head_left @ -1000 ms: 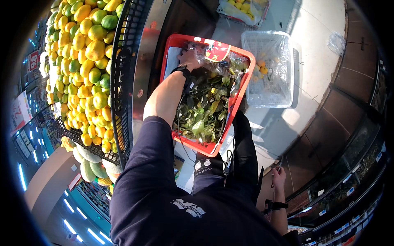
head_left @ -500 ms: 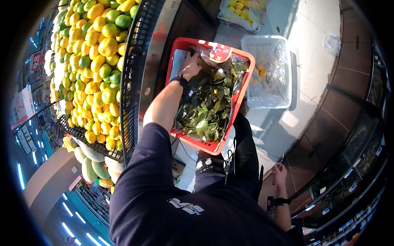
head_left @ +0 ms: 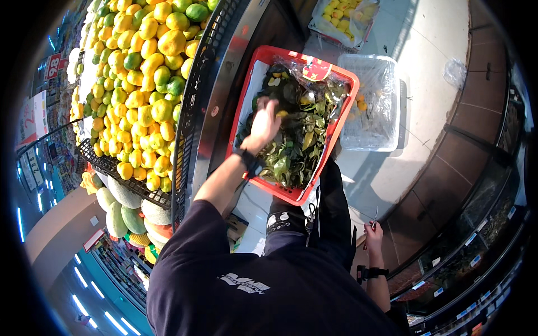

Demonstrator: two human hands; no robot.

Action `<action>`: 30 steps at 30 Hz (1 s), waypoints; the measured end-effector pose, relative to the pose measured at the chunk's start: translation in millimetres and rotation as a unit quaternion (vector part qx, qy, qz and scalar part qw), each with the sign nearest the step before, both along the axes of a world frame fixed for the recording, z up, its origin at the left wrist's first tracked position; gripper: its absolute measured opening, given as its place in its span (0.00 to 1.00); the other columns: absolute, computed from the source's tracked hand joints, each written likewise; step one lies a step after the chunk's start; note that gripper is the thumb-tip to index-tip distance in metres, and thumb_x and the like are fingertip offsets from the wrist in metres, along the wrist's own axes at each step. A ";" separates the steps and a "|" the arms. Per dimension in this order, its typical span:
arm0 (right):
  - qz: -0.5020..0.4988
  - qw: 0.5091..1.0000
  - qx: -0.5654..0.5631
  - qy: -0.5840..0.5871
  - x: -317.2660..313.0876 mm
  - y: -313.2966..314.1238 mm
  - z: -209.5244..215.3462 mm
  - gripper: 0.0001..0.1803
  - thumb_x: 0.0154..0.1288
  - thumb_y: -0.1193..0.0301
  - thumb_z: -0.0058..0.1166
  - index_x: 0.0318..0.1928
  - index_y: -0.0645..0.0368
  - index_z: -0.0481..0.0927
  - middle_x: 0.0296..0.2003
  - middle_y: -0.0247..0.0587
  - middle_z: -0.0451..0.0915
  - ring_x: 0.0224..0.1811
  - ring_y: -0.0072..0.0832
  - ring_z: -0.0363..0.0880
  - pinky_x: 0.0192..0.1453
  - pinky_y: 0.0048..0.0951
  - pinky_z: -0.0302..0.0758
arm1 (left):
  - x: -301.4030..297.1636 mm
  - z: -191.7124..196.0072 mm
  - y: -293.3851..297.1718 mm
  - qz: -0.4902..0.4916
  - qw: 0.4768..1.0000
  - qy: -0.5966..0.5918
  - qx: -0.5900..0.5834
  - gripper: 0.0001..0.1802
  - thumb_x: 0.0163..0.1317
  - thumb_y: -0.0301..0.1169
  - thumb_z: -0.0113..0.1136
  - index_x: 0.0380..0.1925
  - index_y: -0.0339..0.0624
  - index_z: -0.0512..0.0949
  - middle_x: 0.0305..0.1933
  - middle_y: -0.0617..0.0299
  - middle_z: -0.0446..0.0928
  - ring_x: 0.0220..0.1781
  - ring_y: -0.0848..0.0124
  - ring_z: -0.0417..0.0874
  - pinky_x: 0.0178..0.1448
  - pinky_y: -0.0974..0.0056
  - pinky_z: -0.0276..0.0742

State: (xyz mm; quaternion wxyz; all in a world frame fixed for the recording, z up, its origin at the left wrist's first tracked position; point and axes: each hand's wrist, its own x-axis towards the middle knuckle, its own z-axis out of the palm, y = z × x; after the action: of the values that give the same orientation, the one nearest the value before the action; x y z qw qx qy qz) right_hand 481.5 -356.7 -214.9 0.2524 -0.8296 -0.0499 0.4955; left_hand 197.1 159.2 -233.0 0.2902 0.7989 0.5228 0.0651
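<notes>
A red plastic crate [head_left: 348,106] full of dark green leaves [head_left: 297,143] stands in front of me, tilted in view. My left hand [head_left: 264,126] reaches over its left side, just above the leaves, thumb apart from the fingers. The fingertips are smeared by motion, and nothing shows in the hand. A few yellowish-green fruits [head_left: 274,80] show among the leaves at the far left. Clear plastic film and a red label [head_left: 316,69] lie along the crate's far edge. Low on the right, away from the crate, my right hand [head_left: 374,234] is closed round small scissors [head_left: 376,213], points up.
A white crate [head_left: 395,106] with clear film and a few orange fruits [head_left: 361,105] stands right of the red one. Farther off is a box of yellow fruits [head_left: 342,14]. Piled citrus [head_left: 148,84] in a black-edged display rises on my left, with melons [head_left: 126,215] below.
My left hand has drawn back from the crate's far left corner toward me, uncovering fruits and leaves there. The view has shifted slightly. My right hand still holds the scissors, now pointing more upright.
</notes>
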 end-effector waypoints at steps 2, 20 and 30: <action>-0.006 0.999 -0.034 0.003 2.5 -3.3 2.5 0.15 0.64 0.70 0.60 0.48 0.67 0.78 0.30 0.36 0.78 0.31 0.23 0.76 0.38 0.26 0.73 | 19.4 5.3 29.5 0.014 0.999 0.051 -0.003 0.30 0.55 0.24 0.63 0.60 0.44 0.70 0.68 0.38 0.62 0.59 0.38 0.76 0.62 0.45 0.76; -0.056 0.998 0.017 0.018 21.7 -4.5 6.7 0.07 0.66 0.73 0.58 0.41 0.63 0.76 0.27 0.29 0.74 0.29 0.17 0.71 0.35 0.21 0.68 | 40.3 -46.3 21.5 -0.076 0.939 0.332 -0.054 0.32 0.54 0.42 0.73 0.59 0.52 0.74 0.68 0.44 0.60 0.74 0.37 0.58 0.69 0.30 0.59; -0.023 0.999 -0.026 -0.029 5.7 -4.0 32.0 0.10 0.66 0.72 0.57 0.44 0.66 0.76 0.27 0.30 0.74 0.28 0.18 0.70 0.34 0.23 0.67 | 23.5 -3.8 -6.1 0.051 0.995 0.082 0.009 0.33 0.42 0.42 0.76 0.50 0.43 0.77 0.75 0.41 0.53 0.74 0.41 0.56 0.73 0.41 0.61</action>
State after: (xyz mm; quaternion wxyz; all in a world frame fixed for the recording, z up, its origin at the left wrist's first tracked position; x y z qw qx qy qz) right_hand 487.2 -360.6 -182.9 0.2405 -0.8508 -0.0248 0.4666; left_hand 220.7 153.1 -236.8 0.2351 0.7762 0.5847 0.0187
